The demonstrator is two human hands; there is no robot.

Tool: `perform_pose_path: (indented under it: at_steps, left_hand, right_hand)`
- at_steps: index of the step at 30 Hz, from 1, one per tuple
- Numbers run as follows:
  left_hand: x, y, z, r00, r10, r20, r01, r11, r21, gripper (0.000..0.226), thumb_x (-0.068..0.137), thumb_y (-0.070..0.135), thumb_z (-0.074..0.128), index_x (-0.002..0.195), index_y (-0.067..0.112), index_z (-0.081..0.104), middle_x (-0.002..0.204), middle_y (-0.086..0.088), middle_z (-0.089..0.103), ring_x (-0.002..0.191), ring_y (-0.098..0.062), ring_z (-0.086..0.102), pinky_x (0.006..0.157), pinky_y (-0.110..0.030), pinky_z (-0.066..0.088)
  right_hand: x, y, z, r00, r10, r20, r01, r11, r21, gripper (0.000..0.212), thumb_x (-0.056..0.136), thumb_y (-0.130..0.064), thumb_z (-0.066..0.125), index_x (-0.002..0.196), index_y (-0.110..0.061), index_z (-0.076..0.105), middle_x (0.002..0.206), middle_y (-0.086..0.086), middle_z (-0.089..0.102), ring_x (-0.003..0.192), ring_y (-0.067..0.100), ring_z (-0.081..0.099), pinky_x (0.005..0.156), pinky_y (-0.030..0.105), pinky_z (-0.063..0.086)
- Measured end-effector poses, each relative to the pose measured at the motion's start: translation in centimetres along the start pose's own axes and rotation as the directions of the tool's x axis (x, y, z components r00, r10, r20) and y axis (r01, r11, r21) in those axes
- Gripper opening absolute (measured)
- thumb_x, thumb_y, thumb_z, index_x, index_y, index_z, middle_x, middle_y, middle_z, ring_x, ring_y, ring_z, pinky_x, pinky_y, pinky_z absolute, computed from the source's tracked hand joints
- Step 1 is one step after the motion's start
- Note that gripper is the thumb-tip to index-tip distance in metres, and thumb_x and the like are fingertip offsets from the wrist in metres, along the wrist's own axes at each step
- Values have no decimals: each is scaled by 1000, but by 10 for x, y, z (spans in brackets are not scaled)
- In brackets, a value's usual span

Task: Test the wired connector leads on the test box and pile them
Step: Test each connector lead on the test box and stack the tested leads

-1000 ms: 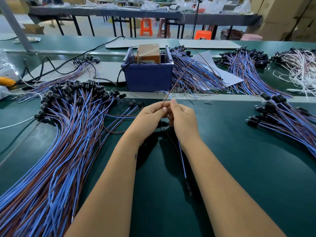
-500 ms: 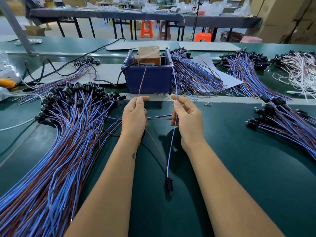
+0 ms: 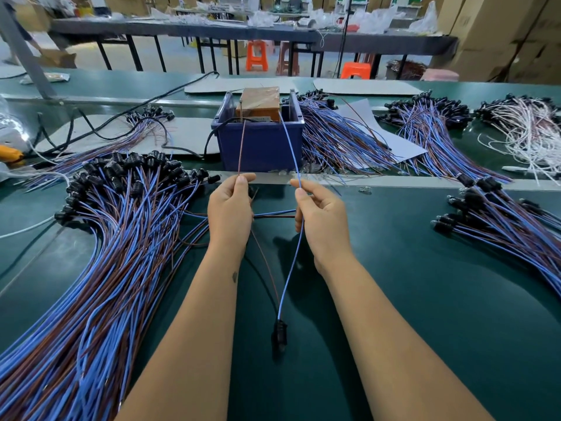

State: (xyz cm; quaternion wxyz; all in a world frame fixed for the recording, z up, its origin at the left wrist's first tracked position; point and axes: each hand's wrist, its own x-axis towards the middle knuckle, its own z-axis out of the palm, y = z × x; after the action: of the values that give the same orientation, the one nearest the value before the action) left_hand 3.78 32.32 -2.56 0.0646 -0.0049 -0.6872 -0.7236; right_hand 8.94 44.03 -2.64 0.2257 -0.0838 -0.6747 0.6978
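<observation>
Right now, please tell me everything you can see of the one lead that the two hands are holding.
The lead has two thin insulated wires, one brown and one blue, joined at a small black connector that hangs low between the forearms, close to the green table. The left hand pinches the brown wire and the right hand pinches the blue one. Both wires are spread apart and run up to the top of the orange test box inside the blue bin.
</observation>
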Motion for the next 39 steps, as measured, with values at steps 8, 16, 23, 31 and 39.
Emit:
perform_pose_path:
  at_steps: [8, 16, 23, 31, 39]
  left_hand:
    - [4, 1, -1, 1000, -3, -21, 3, 1000, -17, 30, 105, 24, 41, 95, 24, 69, 51, 9, 37, 46, -8, 37, 50, -25, 38]
    - [4, 0, -1, 1000, -10, -20, 10, 1000, -10, 30, 105, 24, 41, 95, 25, 69, 49, 12, 37, 44, -6, 37, 51, -25, 39]
    - [4, 1, -1, 1000, -19, -20, 18, 999, -27, 30, 105, 24, 41, 94, 25, 69, 47, 13, 35, 45, -7, 35, 52, -26, 38]
    - [4, 1, -1, 999, -27, -30, 26, 999, -48, 30, 105, 24, 41, 94, 24, 68, 46, 14, 35, 43, -7, 33, 50, -26, 35]
    - [4, 0, -2, 999, -24, -25, 22, 998, -63, 29, 105, 24, 41, 95, 24, 68, 49, 11, 37, 45, -7, 36, 50, -26, 36]
  right_hand:
    - [4, 2, 0, 999, 31, -36, -33, 998, -60, 22, 100, -13, 50, 112, -20, 67, 55, -3, 47, 52, 10, 43, 53, 26, 45]
    - [5, 2, 0, 999, 33, -21, -35, 997, -66, 22, 100, -13, 50, 113, -18, 67, 57, -1, 45, 51, 9, 42, 52, 25, 44]
    - [6, 4, 2, 999, 33, -20, -34, 998, -57, 21, 99, -13, 52, 102, -26, 67, 52, -6, 46, 48, 7, 42, 53, 26, 44]
    - [7, 7, 2, 999, 50, -6, -51, 996, -68, 21, 98, -17, 54, 105, -30, 69, 51, -10, 47, 52, 8, 45, 51, 20, 43]
    - [8, 7, 2, 999, 47, -4, -47, 995, -88, 22, 98, -18, 54, 111, -27, 69, 53, -10, 49, 54, 8, 47, 52, 20, 44]
